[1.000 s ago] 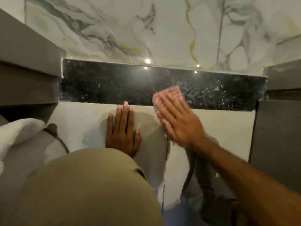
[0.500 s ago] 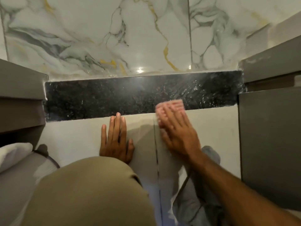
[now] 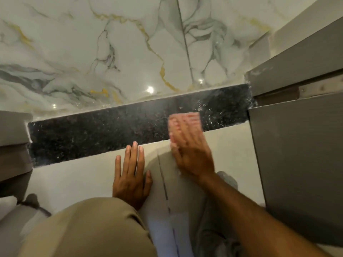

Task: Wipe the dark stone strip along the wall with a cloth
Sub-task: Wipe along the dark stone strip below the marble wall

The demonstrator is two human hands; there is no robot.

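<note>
A dark speckled stone strip (image 3: 96, 138) runs between the marble wall and the pale floor tiles, from the grey block on the left to the grey cabinet on the right. My right hand (image 3: 191, 153) lies flat on a pink cloth (image 3: 187, 117) and presses it onto the right part of the strip; wet streaks show on the stone beyond it. My left hand (image 3: 130, 175) rests flat on the pale tile just below the strip, fingers together, holding nothing.
White marble wall (image 3: 130, 52) with grey and gold veins rises behind the strip. A grey cabinet (image 3: 297, 164) closes the right side, a grey step (image 3: 13, 141) the left. My knee in tan cloth (image 3: 83, 230) fills the lower left. A tile joint (image 3: 163, 182) runs between my hands.
My right hand has slid the pink cloth from the strip's lower edge up and to the right onto the stone. The view has shifted left and tilted. My left hand stays put.
</note>
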